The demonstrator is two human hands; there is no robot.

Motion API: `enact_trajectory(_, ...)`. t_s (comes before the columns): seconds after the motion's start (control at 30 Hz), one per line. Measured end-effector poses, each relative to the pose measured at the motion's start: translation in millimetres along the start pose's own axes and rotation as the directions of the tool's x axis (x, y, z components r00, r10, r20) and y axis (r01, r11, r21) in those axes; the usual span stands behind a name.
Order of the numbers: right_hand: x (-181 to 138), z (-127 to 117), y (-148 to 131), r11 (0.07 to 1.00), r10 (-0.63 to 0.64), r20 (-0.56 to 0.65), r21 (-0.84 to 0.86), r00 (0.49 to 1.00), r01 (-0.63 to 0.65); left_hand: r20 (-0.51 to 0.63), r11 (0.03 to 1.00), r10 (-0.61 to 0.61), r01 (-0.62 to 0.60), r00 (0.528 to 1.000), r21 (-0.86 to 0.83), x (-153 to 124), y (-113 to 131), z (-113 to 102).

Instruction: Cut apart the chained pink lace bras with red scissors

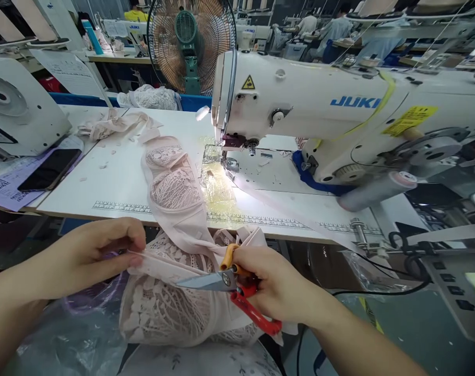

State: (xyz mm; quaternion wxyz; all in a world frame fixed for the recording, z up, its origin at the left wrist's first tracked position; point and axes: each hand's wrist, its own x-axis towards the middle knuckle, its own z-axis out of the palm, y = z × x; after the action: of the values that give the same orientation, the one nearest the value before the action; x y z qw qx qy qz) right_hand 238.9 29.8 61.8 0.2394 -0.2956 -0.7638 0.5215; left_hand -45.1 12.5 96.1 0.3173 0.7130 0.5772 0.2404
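My left hand (104, 250) pinches the end of a pale pink fabric strip on a lace bra (170, 308). In my right hand (276, 277) is a pair of scissors (225, 282) with red and orange handles. Their blades point left and lie along the strip, looking nearly closed; whether fabric sits between them I cannot tell. More lace bra pieces (175, 188) run from my lap up over the table edge toward the back left, where a pale strip (116, 124) lies bunched.
A white sewing machine (292, 99) stands at the right, its lamp lighting the needle area. A phone (51, 169) rests on papers at the left, beside another machine (18, 104). Behind the table is a large fan (190, 47). A thread cone (378, 190) lies at the right.
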Motion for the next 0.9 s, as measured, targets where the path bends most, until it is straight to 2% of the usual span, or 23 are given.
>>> enact_trajectory(0.07, 0, 0, 0, 1.0, -0.003, 0.0, 0.01, 1.0, 0.003, 0.208, 1.0, -0.026, 0.027, 0.978, 0.0, 6, 0, -9)
enact_trajectory(0.1, 0, 0, 1, 1.0, -0.009, 0.001, 0.01, 1.0, 0.009, 0.255, 0.999, -0.033, 0.032, 0.966, 0.008, 8, 0, -13)
enact_trajectory(0.27, 0, 0, 3, 0.995, -0.064, -0.018, -0.081, 0.998, 0.063, 0.147, 0.999, 0.03, -0.032, 0.989, 0.006, 12, 1, -14)
enact_trajectory(0.37, -1, 1, 6, 0.991, -0.064, -0.014, -0.115, 0.998, 0.062, 0.267, 1.0, 0.014, -0.008, 0.964, -0.024, 15, 0, -12)
enact_trajectory(0.47, -4, 1, 10, 0.991, -0.021, 0.028, -0.129, 0.999, 0.024, 0.389, 0.996, -0.044, 0.072, 0.92, -0.059, 17, 0, -12)
enact_trajectory(0.6, -12, 3, 18, 0.978, 0.001, 0.018, -0.207, 1.0, 0.003, 0.416, 0.976, -0.112, 0.179, 0.902, -0.125, 15, 1, -10)
enact_trajectory(0.7, -16, 4, 22, 0.969, -0.006, -0.045, -0.248, 0.999, -0.006, 0.369, 0.955, -0.125, 0.213, 0.921, -0.207, 11, 2, -4)
enact_trajectory(0.77, -20, 4, 24, 0.965, -0.004, -0.098, -0.263, 0.995, -0.022, 0.282, 0.941, -0.098, 0.181, 0.954, -0.286, 7, 2, 4)
enact_trajectory(0.83, -23, 5, 26, 0.959, -0.008, -0.13, -0.281, 0.992, -0.029, 0.15, 0.932, -0.035, 0.086, 0.988, -0.352, 3, 3, 17)
enact_trajectory(0.9, -26, 5, 28, 0.957, -0.016, -0.149, -0.288, 0.989, -0.028, -0.007, 0.929, 0.045, -0.044, 0.999, -0.368, 0, 4, 33)
